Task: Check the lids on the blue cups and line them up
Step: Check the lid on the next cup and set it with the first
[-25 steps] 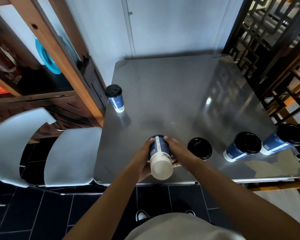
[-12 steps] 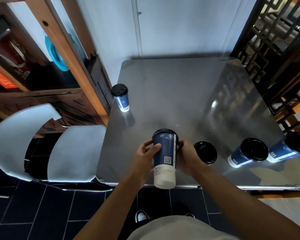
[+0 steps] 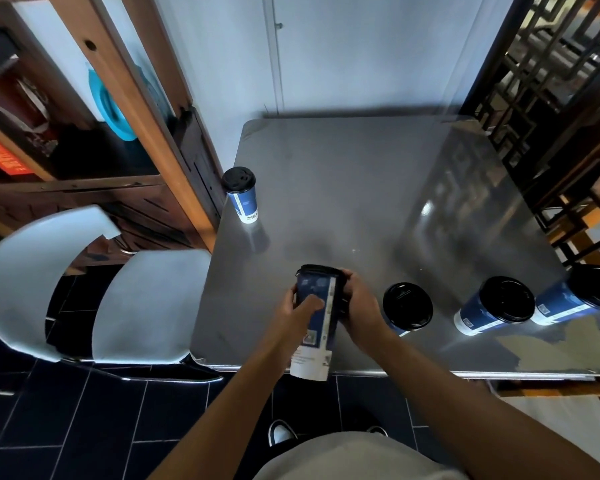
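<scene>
Both hands on one blue cup [image 3: 314, 317], lower centre of frame, held off the steel table [image 3: 343, 188] over its near edge, white base tipped toward me and black lid [image 3: 321, 270] pointing away. Left hand [image 3: 300, 315] wraps the sleeve with the thumb lying across the print; right hand [image 3: 359, 306] curls round the upper wall just under the lid. I judge that grip is there to brace the body while I test the lid's seat. Three more lidded cups already stand in a row along the near edge at lower right: nearest cup [image 3: 407, 306], middle cup [image 3: 496, 306], end cup [image 3: 582, 296]. One stray cup [image 3: 242, 195] sits alone at the table's left edge, centre left, so it probably still needs checking and moving. Hard to tell: the held lid's far rim faces away, so its seal isn't visible. Right fingertips are hidden behind the cup. The end cup is cut off by the right frame edge, and the nearest cup's body is mostly hidden under its lid.
</scene>
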`<state>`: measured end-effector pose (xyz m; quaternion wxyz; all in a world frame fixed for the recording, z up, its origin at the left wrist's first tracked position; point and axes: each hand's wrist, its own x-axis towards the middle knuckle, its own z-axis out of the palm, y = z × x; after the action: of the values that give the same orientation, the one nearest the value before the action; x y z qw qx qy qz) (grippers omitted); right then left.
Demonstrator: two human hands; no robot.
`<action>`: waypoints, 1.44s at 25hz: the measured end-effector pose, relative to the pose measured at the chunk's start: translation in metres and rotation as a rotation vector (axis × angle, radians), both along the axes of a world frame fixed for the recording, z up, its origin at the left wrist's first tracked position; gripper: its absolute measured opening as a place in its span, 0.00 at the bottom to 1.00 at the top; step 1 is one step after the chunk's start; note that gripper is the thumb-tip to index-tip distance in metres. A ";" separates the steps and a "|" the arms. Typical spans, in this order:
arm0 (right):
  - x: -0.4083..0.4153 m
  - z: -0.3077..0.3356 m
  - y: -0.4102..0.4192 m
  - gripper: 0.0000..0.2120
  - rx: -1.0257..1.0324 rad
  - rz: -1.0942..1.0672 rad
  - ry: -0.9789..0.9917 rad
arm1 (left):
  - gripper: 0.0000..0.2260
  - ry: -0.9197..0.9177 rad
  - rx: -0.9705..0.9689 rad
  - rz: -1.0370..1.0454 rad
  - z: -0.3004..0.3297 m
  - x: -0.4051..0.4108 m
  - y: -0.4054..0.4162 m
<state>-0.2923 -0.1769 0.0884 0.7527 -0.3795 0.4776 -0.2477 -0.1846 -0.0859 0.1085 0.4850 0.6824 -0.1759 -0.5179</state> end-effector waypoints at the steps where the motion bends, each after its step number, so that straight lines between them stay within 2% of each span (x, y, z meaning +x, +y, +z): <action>1: -0.001 0.003 0.001 0.12 -0.095 0.046 -0.001 | 0.30 -0.053 0.014 -0.054 -0.002 0.002 0.002; 3: -0.005 0.008 0.000 0.16 -0.224 0.175 0.008 | 0.32 -0.157 0.013 -0.118 -0.006 0.002 0.008; 5: -0.005 0.011 -0.003 0.14 -0.276 0.227 0.087 | 0.32 -0.271 0.014 -0.135 -0.015 0.000 0.013; 7: -0.002 0.018 -0.010 0.18 -0.332 0.218 0.260 | 0.32 -0.486 0.023 -0.192 -0.022 -0.004 0.017; 9: 0.002 0.030 -0.017 0.21 -0.424 0.339 0.418 | 0.31 -0.665 0.019 -0.255 -0.029 -0.008 0.020; 11: 0.008 0.038 -0.018 0.19 -0.483 0.505 0.494 | 0.33 -0.744 -0.028 -0.284 -0.029 -0.012 0.019; 14: 0.014 0.041 -0.014 0.26 -0.513 0.650 0.565 | 0.37 -0.794 -0.053 -0.341 -0.024 -0.012 0.020; 19: 0.006 0.032 -0.003 0.29 -0.399 0.593 0.430 | 0.41 -0.863 0.011 -0.506 -0.019 -0.008 0.023; 27: 0.000 0.034 -0.007 0.15 -0.352 0.573 0.233 | 0.39 -0.940 -0.037 -0.526 -0.005 -0.005 0.014; 31: 0.002 0.038 -0.014 0.17 -0.363 0.582 0.241 | 0.35 -0.969 -0.041 -0.477 -0.002 -0.006 0.013; 33: 0.006 0.035 -0.013 0.19 -0.404 0.500 0.346 | 0.35 -1.077 -0.009 -0.453 -0.002 -0.003 0.012; 36: 0.014 0.031 -0.006 0.21 -0.310 0.328 0.464 | 0.34 -1.256 0.031 -0.449 -0.010 0.003 0.004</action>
<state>-0.2787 -0.1832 0.1191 0.5869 -0.6079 0.5254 -0.0998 -0.1820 -0.0815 0.0986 0.1610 0.8081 -0.5553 -0.1129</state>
